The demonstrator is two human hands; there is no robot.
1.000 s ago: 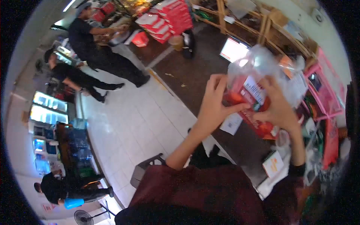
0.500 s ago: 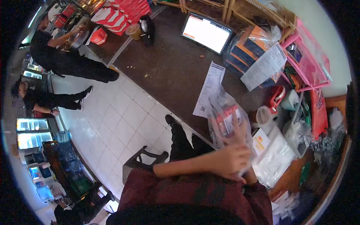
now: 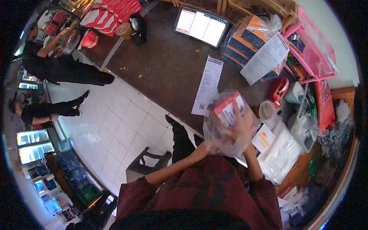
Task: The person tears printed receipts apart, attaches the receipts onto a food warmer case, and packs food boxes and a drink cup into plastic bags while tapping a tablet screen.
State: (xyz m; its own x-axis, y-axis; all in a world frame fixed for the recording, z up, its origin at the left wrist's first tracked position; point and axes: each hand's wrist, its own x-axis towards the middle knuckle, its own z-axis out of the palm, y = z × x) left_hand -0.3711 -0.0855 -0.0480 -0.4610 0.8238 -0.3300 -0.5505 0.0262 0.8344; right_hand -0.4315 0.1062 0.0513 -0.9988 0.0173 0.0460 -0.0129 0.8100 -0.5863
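A clear plastic bag [image 3: 214, 132] with a red and white box [image 3: 229, 109] inside it is held in front of my body, over the counter's edge. My right hand [image 3: 242, 124] lies along the near right side of the box, its fingers stretched over the printed face and gripping it with the bag. My left hand [image 3: 217, 143] is at the lower left of the bag, partly covered by the plastic, its fingers closed against it. A long printed receipt [image 3: 207, 86] rests on the counter just beyond the bag.
The dark counter [image 3: 161, 57] carries a lit tablet [image 3: 201, 26], a bagged orange and blue package [image 3: 245, 42], a red tape dispenser [image 3: 278, 91] and a stack of clear bags [image 3: 281, 153]. A pink basket [image 3: 312, 50] stands at the right. A stool [image 3: 147, 165] is left of me; co-workers are farther left.
My left hand has moved from the bag's gathered end at the right to its lower left. The bagged box has turned and risen slightly. The receipt is now uncovered by the bag.
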